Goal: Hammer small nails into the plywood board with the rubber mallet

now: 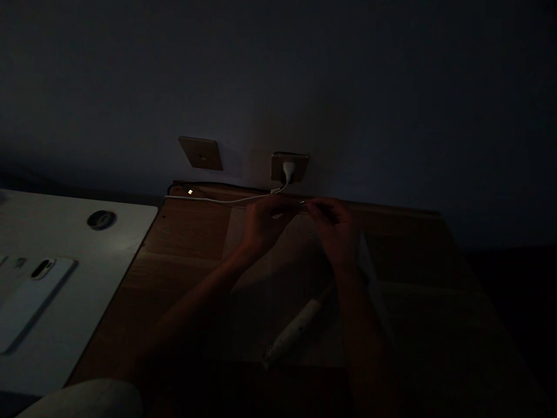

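The room is very dark. My left hand (265, 223) and my right hand (337, 229) meet fingertip to fingertip just below the wall socket (276, 165). Both are closed in a pinch. A tiny shiny piece (302, 202) glints between them, too small and dark to name. Beneath my forearms, on a pale sheet (261, 302), lies a tool with a worn white handle (291, 332); its far end runs behind my right arm. A white plug (288, 170) sits in the socket, and its white cable (235, 201) runs left behind my left hand.
A wooden tabletop (178, 232) reaches the wall. At left a white table (117, 255) carries a pale phone (37, 302) and has a round dark hole (101, 219). A second wall plate (201, 153) is left of the socket. A small light (190, 191) glows by a dark cable.
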`<state>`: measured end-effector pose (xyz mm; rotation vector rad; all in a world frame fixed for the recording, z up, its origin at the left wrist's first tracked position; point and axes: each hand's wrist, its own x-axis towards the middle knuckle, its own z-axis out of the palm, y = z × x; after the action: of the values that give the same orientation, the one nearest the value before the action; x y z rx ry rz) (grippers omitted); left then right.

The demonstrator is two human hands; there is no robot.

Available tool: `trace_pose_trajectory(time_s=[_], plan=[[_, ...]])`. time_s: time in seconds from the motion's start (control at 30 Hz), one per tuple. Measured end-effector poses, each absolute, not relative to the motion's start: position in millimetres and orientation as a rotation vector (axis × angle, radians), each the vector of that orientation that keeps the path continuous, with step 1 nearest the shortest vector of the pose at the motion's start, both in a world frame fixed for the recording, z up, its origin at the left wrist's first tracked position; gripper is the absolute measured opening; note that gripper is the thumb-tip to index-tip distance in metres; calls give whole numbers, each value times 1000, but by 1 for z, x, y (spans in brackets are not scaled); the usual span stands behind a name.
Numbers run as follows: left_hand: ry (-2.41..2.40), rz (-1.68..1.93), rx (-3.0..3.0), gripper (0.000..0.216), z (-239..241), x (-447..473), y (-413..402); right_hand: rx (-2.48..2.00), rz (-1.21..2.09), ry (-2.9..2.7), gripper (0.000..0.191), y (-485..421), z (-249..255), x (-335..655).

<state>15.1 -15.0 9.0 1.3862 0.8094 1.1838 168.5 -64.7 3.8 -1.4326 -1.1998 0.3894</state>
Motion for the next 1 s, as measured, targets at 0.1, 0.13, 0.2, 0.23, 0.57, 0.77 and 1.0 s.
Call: trace_pose_trajectory(time_s=[0.1, 0.13, 0.2, 0.23, 0.57, 0.77, 1.0], plan=[[812, 1204, 1322, 37, 7, 16, -14, -1443, 320, -1260, 10, -66, 5, 170], [810, 1209, 1322, 39, 7, 16, -13, -1444, 300, -1284, 10, -66, 6, 171], [797, 1205, 1348, 38, 6, 16, -12, -1450, 280, -1331, 10, -67, 7, 172], [790, 1198, 1365, 36, 6, 16, -11, -1454, 277, -1351, 11, -67, 7, 172], [769, 1120, 1465, 23, 2, 14, -7, -1464, 409, -1289, 13, -65, 5, 170], [756, 1067, 1263, 22, 0, 13, -1, -1386, 618, -1297, 18, -67, 10, 176], [713, 1040, 1181, 20, -2, 11, 3, -1385, 561, -1317, 19, -68, 4, 171]])
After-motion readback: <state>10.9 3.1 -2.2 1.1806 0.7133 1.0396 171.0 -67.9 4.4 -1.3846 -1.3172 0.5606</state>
